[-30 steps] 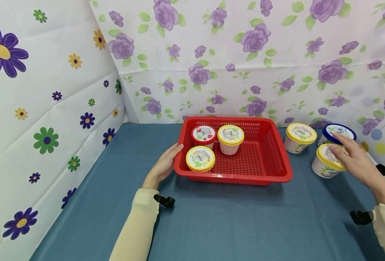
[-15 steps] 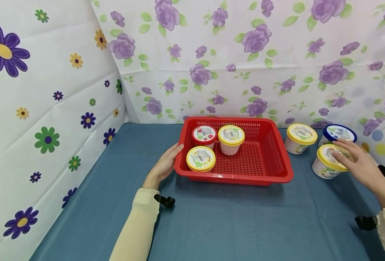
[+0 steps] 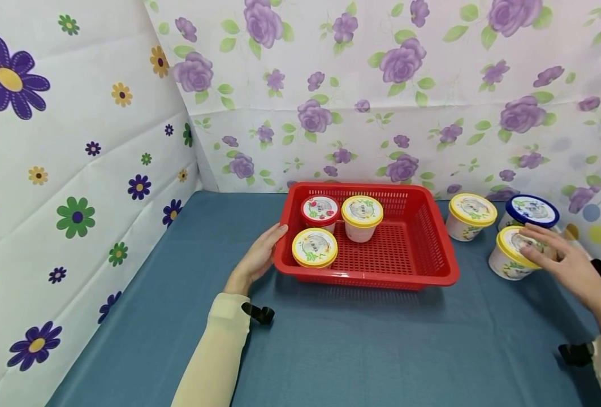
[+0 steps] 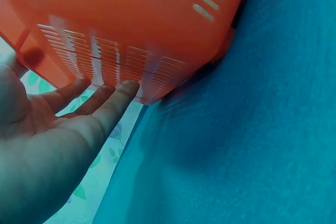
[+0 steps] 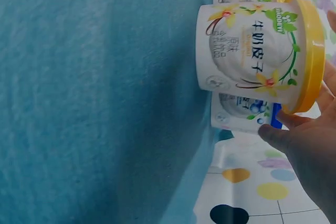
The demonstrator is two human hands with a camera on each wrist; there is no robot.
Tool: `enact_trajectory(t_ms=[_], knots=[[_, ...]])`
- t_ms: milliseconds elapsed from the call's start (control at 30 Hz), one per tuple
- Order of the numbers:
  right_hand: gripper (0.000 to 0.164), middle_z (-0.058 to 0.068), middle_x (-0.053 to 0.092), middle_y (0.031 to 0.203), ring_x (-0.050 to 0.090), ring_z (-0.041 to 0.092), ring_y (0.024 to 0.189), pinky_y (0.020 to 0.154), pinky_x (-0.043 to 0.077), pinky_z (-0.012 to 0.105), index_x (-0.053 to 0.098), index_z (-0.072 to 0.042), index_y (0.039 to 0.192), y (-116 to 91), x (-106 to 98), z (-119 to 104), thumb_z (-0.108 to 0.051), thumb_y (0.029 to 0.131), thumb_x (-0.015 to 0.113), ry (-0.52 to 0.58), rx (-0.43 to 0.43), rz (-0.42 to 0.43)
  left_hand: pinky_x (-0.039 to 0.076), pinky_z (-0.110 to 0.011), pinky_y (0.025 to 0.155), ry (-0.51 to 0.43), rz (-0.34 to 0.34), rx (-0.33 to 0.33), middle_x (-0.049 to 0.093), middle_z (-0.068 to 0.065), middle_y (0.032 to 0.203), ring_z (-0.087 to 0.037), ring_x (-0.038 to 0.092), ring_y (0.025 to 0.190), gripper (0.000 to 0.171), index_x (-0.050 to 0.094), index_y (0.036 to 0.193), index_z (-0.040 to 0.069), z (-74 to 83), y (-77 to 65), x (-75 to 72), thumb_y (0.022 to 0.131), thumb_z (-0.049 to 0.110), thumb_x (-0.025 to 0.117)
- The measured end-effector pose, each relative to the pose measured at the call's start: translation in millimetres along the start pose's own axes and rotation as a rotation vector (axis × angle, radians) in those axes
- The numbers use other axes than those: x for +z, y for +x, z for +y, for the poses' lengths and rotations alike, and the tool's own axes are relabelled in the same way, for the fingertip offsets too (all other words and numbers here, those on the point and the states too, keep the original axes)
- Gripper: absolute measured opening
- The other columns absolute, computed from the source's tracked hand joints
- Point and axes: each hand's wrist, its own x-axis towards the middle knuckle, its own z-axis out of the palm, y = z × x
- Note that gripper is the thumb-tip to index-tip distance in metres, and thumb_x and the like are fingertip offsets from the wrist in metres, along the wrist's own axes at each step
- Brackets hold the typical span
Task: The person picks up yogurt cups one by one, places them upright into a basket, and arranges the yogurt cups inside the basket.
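Observation:
My left hand [image 3: 256,257] holds the left end of a red plastic basket [image 3: 363,278], thumb over the rim. In the left wrist view, its fingers [image 4: 113,103] lie against the slotted outer wall. Inside the basket stand a red-lidded tub [image 3: 320,210] and two yellow-lidded tubs [image 3: 362,217] at the left and middle. On the right, my right hand [image 3: 567,263] is spread over the lid of another yellow-lidded tub [image 3: 506,263], printed with vanilla flowers. Fingers reach around the far side of that lid in the right wrist view; the tub stands on the table.
A blue-lidded tub [image 3: 533,209] stands behind the tub at my right hand. Another yellow-lidded tub [image 3: 470,216] is beside the basket's right end. Blue cloth [image 3: 371,350] covers the table, with flowered sheets [image 3: 361,85] hanging behind and at the left.
My right hand's fingers have come down from over the blue lid onto the front yellow lid. My left hand and the basket stay in place; the view has shifted slightly.

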Motion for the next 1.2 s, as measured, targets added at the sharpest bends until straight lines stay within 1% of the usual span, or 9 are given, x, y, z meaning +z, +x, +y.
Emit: enact_trajectory(t_ms=[133,300,467,633,867,967,1100,1200], knots=[[0.072,0.015,0.001,0.174,-0.005,0.053,0.154,0.102,0.008,0.089,0.03,-0.005,0.163,-1.4,2.8,4.4,-0.042,0.107,0.057,0.016,0.015,-0.021,0.056,-0.032,0.099,-0.003,-0.002,-0.003,0.055,-0.011,0.15,-0.022,0.061,0.125,0.062,0.033,0.163,0.017,-0.1,-0.5,-0.2,0.11,0.044,0.05],[0.073,0.015,-0.002,0.174,-0.008,0.052,0.154,0.102,0.006,0.089,0.029,-0.009,0.164,-2.2,6.3,8.7,-0.041,0.106,0.06,0.022,0.014,-0.027,0.056,-0.032,0.099,-0.005,-0.008,-0.001,0.055,-0.013,0.149,-0.022,0.062,0.123,0.062,0.033,0.163,0.016,-0.6,-0.4,-1.0,0.11,0.043,0.049],[0.073,0.016,-0.001,0.174,-0.009,0.051,0.155,0.103,0.008,0.089,0.028,-0.012,0.165,-3.8,9.5,12.3,-0.039,0.106,0.061,0.03,0.005,-0.019,0.056,-0.032,0.099,-0.001,-0.012,0.004,0.055,-0.012,0.15,-0.022,0.061,0.124,0.062,0.033,0.163,0.016,-1.6,0.2,-1.6,0.11,0.043,0.049],[0.072,0.009,-0.001,0.175,-0.009,0.047,0.156,0.104,0.009,0.088,0.03,-0.012,0.165,-5.1,11.2,13.3,-0.037,0.106,0.062,0.06,-0.007,-0.005,0.055,-0.033,0.1,-0.008,-0.011,0.006,0.054,-0.012,0.15,-0.023,0.061,0.125,0.061,0.033,0.163,0.015,-2.1,0.5,-1.6,0.11,0.042,0.049],[0.071,0.009,0.002,0.175,-0.007,0.048,0.155,0.105,0.004,0.088,0.033,-0.016,0.164,-3.6,8.3,10.0,-0.036,0.104,0.065,0.084,0.011,0.0,0.054,-0.033,0.101,-0.017,-0.007,0.005,0.053,-0.011,0.152,-0.023,0.059,0.128,0.06,0.033,0.163,0.015,-2.1,-0.1,-1.1,0.111,0.041,0.048],[0.07,0.006,0.003,0.175,-0.007,0.047,0.155,0.106,0.003,0.087,0.035,-0.017,0.164,-4.4,7.9,9.4,-0.035,0.104,0.066,0.103,0.014,0.005,0.055,-0.033,0.1,-0.018,-0.012,0.005,0.054,-0.012,0.151,-0.023,0.06,0.127,0.06,0.034,0.163,0.015,-1.7,0.1,-0.8,0.111,0.041,0.048],[0.069,0.003,0.005,0.175,-0.006,0.046,0.156,0.107,0.004,0.087,0.037,-0.016,0.163,-5.2,7.7,9.3,-0.034,0.104,0.067,0.114,0.01,0.017,0.055,-0.033,0.101,-0.02,-0.017,0.011,0.054,-0.012,0.151,-0.023,0.06,0.127,0.06,0.034,0.163,0.015,-1.5,0.5,-0.8,0.111,0.041,0.048],[0.068,0.004,0.006,0.174,-0.004,0.047,0.155,0.107,0.006,0.086,0.038,-0.015,0.162,-5.4,7.8,9.3,-0.034,0.103,0.067,0.108,0.007,0.022,0.054,-0.033,0.102,-0.016,-0.014,0.016,0.053,-0.012,0.152,-0.024,0.058,0.129,0.061,0.033,0.163,0.015,-1.8,1.2,-1.0,0.111,0.041,0.048]])
